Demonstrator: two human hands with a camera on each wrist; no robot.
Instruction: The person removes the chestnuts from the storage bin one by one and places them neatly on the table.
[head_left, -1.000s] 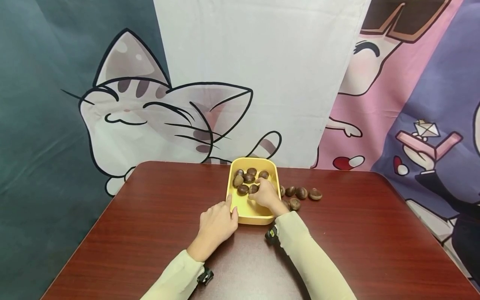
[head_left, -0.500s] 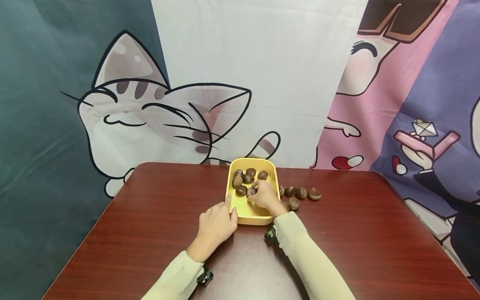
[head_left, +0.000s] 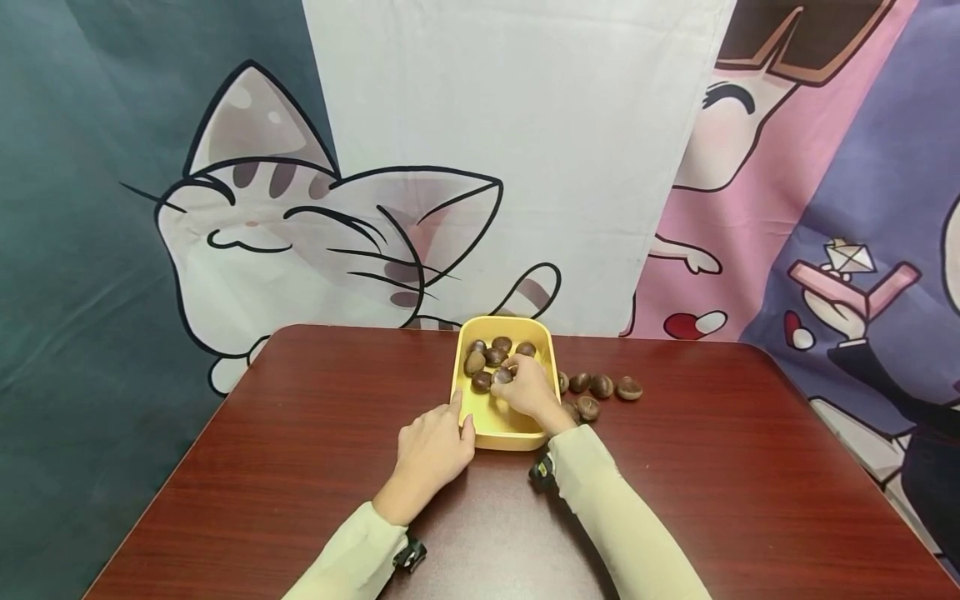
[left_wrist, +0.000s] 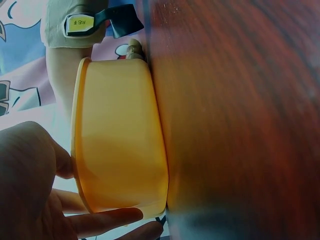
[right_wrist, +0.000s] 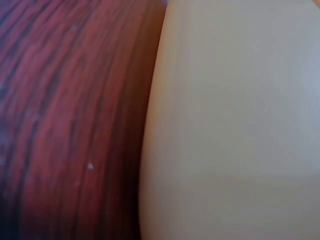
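Observation:
A yellow plastic tray (head_left: 512, 442) stands at the far side of the table, with several brown chestnuts (head_left: 474, 362) in its back half. Reaching in over the right rim, my right hand (head_left: 531, 390) pinches one chestnut (head_left: 502, 377) between thumb and fingers, close beside the others. My left hand (head_left: 435, 442) rests at the tray's front left corner, its fingers extended along the side. The left wrist view shows that hand (left_wrist: 35, 175) at the rim, thumb and fingertips against the yellow wall (left_wrist: 120, 130). Only the tray's outer wall (right_wrist: 240, 120) and the tabletop fill the right wrist view.
Several more chestnuts (head_left: 602, 386) lie on the table just right of the tray, some partly hidden behind my right wrist. The reddish-brown table (head_left: 315, 433) ends right behind the tray, where a printed cartoon cloth (head_left: 517, 167) hangs.
My right hand has shifted slightly within the tray, and the pinched chestnut has turned and moved a little toward the back. The left hand and the tray hold their places.

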